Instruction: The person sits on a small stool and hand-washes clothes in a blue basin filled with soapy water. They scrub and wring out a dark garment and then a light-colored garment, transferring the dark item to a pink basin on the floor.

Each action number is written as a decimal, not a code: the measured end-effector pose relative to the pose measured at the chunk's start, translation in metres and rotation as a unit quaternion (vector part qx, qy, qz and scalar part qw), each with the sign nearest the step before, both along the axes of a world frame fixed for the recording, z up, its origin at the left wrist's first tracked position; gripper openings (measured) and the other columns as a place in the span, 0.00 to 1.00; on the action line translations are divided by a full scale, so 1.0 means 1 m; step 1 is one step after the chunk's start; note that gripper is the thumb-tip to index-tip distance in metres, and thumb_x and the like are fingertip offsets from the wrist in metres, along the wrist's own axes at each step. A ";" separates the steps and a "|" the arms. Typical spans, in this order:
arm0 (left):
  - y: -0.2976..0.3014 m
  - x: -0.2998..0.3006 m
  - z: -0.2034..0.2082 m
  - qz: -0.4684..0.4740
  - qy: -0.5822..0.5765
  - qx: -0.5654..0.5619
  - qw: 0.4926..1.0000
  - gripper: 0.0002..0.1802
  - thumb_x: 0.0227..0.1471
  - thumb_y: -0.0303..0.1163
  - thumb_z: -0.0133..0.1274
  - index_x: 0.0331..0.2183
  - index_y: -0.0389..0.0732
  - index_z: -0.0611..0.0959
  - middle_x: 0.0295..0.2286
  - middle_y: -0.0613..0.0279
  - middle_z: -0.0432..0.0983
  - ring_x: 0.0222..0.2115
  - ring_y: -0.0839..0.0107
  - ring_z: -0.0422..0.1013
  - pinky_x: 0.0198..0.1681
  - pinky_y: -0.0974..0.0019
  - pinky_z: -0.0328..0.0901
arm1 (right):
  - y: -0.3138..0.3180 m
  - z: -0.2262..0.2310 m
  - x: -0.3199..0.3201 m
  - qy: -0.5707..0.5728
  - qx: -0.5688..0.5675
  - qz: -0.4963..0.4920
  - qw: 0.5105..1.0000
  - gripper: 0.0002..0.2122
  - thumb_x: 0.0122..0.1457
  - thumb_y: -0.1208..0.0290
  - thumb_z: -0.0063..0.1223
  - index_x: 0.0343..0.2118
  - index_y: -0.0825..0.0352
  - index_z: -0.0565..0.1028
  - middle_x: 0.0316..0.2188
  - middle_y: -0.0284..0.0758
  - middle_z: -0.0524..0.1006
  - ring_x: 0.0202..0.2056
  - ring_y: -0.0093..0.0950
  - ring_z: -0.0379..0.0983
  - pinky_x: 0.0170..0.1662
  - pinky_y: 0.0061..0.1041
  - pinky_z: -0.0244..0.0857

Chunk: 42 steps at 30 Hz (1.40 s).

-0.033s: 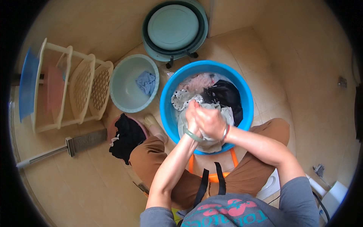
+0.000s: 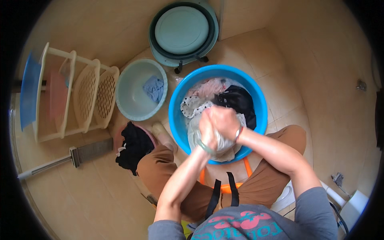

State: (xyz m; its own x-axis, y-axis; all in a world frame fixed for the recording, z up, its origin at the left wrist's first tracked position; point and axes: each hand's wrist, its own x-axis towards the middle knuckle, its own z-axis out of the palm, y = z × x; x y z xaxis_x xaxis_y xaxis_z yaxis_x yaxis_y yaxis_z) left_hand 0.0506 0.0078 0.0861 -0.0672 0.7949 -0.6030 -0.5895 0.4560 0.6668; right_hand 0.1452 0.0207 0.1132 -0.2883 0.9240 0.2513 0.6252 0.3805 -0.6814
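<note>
One pale greyish-white cloth [image 2: 225, 149] lies bunched in the near half of a round blue tub [image 2: 261, 110], its fabric thin, limp and wet-looking, rumpled into soft folds with a slightly beige tone toward the near rim. It spreads below and around both hands, showing to the left of the left hand [image 2: 207, 127], to the right of the right hand [image 2: 225, 121] and between the wrists. Both hands are curled closed and pressed against each other over the tub's middle, with part of the cloth gathered between them; the fingertips and their exact hold are hidden. Just beyond the hands, a white cloth with black dots [image 2: 193, 106] lies to the left, a glossy black garment [image 2: 239, 103] to the right, and a pink cloth [image 2: 212, 87] farther off.
</note>
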 end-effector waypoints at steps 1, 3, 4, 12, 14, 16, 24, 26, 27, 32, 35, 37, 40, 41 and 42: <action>-0.004 0.015 0.014 -0.027 0.071 -0.130 0.989 0.13 0.58 0.41 0.45 0.28 0.44 0.75 0.26 0.71 0.68 0.28 0.78 0.65 0.32 0.71 0.61 | 0.009 -0.014 0.010 -0.050 -0.053 -0.059 0.996 0.09 0.60 0.67 0.46 0.25 0.66 0.72 0.23 0.42 0.75 0.25 0.41 0.75 0.25 0.36 0.69; -0.005 0.013 0.010 -0.023 0.066 -0.115 0.991 0.13 0.58 0.42 0.46 0.29 0.44 0.76 0.27 0.71 0.69 0.28 0.78 0.64 0.33 0.70 0.60 | 0.012 -0.029 0.011 -0.085 -0.062 -0.128 0.986 0.10 0.61 0.65 0.45 0.25 0.64 0.71 0.17 0.41 0.72 0.22 0.42 0.73 0.25 0.39 0.68; -0.004 0.010 0.007 -0.021 0.063 -0.110 0.992 0.13 0.58 0.43 0.46 0.29 0.44 0.76 0.26 0.71 0.69 0.28 0.78 0.64 0.31 0.70 0.60 | 0.006 -0.025 0.007 -0.058 -0.061 -0.122 0.989 0.10 0.61 0.66 0.45 0.25 0.64 0.70 0.18 0.41 0.73 0.22 0.42 0.73 0.25 0.39 0.68; 0.009 -0.007 -0.003 0.004 -0.027 -0.101 0.995 0.15 0.58 0.45 0.46 0.31 0.44 0.77 0.28 0.69 0.71 0.28 0.78 0.66 0.29 0.68 0.63 | -0.011 0.012 -0.011 0.105 0.001 -0.005 0.994 0.07 0.58 0.72 0.48 0.26 0.70 0.71 0.21 0.46 0.71 0.23 0.44 0.71 0.25 0.40 0.65; -0.002 0.020 0.033 0.022 0.012 -0.128 0.992 0.15 0.58 0.45 0.46 0.28 0.45 0.76 0.26 0.71 0.68 0.28 0.79 0.64 0.32 0.68 0.61 | 0.014 -0.024 0.013 -0.023 -0.036 -0.114 0.993 0.11 0.61 0.65 0.45 0.26 0.65 0.71 0.19 0.44 0.75 0.23 0.43 0.74 0.23 0.40 0.68; -0.005 0.015 0.024 0.003 0.082 -0.142 0.986 0.19 0.58 0.46 0.44 0.23 0.45 0.75 0.23 0.70 0.68 0.27 0.78 0.62 0.31 0.68 0.59 | 0.012 -0.025 0.009 -0.047 -0.038 -0.116 0.991 0.12 0.61 0.64 0.45 0.24 0.64 0.71 0.15 0.43 0.74 0.21 0.44 0.74 0.22 0.40 0.68; 0.031 -0.037 -0.023 -0.097 -0.024 -0.039 0.994 0.21 0.60 0.46 0.42 0.18 0.48 0.66 0.14 0.68 0.58 0.15 0.75 0.54 0.18 0.65 0.50 | -0.036 0.048 -0.034 0.076 0.060 0.061 0.993 0.05 0.55 0.74 0.51 0.27 0.71 0.73 0.23 0.43 0.72 0.21 0.38 0.72 0.25 0.34 0.67; 0.019 -0.040 -0.036 -0.084 -0.219 -0.003 0.972 0.22 0.60 0.46 0.42 0.18 0.48 0.64 0.14 0.70 0.58 0.15 0.75 0.53 0.18 0.65 0.50 | -0.020 0.036 -0.028 0.101 0.082 0.014 0.991 0.07 0.55 0.70 0.52 0.26 0.68 0.74 0.22 0.42 0.74 0.21 0.37 0.74 0.24 0.33 0.69; 0.008 -0.032 -0.037 -0.054 -0.030 -0.020 0.998 0.19 0.60 0.44 0.43 0.19 0.48 0.67 0.15 0.71 0.63 0.16 0.75 0.59 0.20 0.67 0.56 | -0.011 0.018 -0.021 0.057 0.061 0.005 0.996 0.09 0.57 0.67 0.51 0.25 0.67 0.73 0.23 0.43 0.75 0.22 0.38 0.74 0.24 0.34 0.68; 0.015 0.000 0.040 0.012 -0.030 -0.134 0.990 0.19 0.58 0.52 0.46 0.25 0.48 0.73 0.25 0.72 0.68 0.27 0.80 0.64 0.31 0.72 0.61 | 0.032 -0.005 0.028 0.035 -0.131 -0.151 0.979 0.15 0.63 0.60 0.45 0.24 0.65 0.72 0.24 0.43 0.76 0.25 0.41 0.75 0.26 0.37 0.66; 0.039 -0.035 0.053 0.000 -0.009 -0.043 0.999 0.25 0.57 0.60 0.43 0.30 0.47 0.74 0.26 0.71 0.69 0.30 0.78 0.65 0.36 0.70 0.61 | 0.040 0.011 0.038 0.223 -0.194 -0.122 0.947 0.17 0.64 0.56 0.43 0.34 0.69 0.72 0.27 0.41 0.77 0.32 0.35 0.75 0.34 0.33 0.65; 0.048 -0.048 0.065 -0.032 0.019 0.018 0.999 0.29 0.57 0.60 0.43 0.43 0.42 0.73 0.36 0.65 0.71 0.40 0.72 0.66 0.46 0.65 0.61 | 0.039 0.017 0.043 0.246 -0.222 -0.089 0.939 0.18 0.65 0.55 0.42 0.45 0.68 0.69 0.35 0.39 0.76 0.39 0.29 0.73 0.41 0.29 0.64; 0.037 -0.032 0.075 -0.112 0.234 0.093 0.961 0.37 0.57 0.57 0.46 0.56 0.40 0.62 0.54 0.53 0.61 0.55 0.65 0.59 0.55 0.63 0.58 | 0.030 0.027 0.032 0.247 -0.158 -0.063 0.954 0.19 0.65 0.55 0.42 0.49 0.67 0.67 0.37 0.39 0.74 0.40 0.28 0.71 0.46 0.27 0.64; 0.037 -0.037 0.060 -0.190 0.260 0.166 0.932 0.46 0.54 0.51 0.53 0.62 0.38 0.50 0.61 0.49 0.47 0.61 0.62 0.49 0.62 0.61 0.46 | 0.029 0.038 0.032 0.277 -0.227 -0.039 0.933 0.21 0.64 0.57 0.45 0.53 0.66 0.65 0.41 0.39 0.73 0.44 0.29 0.71 0.50 0.27 0.63; 0.030 -0.032 0.055 -0.197 0.335 0.198 0.900 0.43 0.53 0.48 0.56 0.60 0.38 0.57 0.58 0.46 0.55 0.59 0.60 0.54 0.61 0.62 0.49 | 0.027 0.038 0.031 0.301 -0.246 -0.025 0.921 0.22 0.63 0.57 0.47 0.54 0.66 0.64 0.43 0.40 0.73 0.45 0.30 0.71 0.50 0.28 0.63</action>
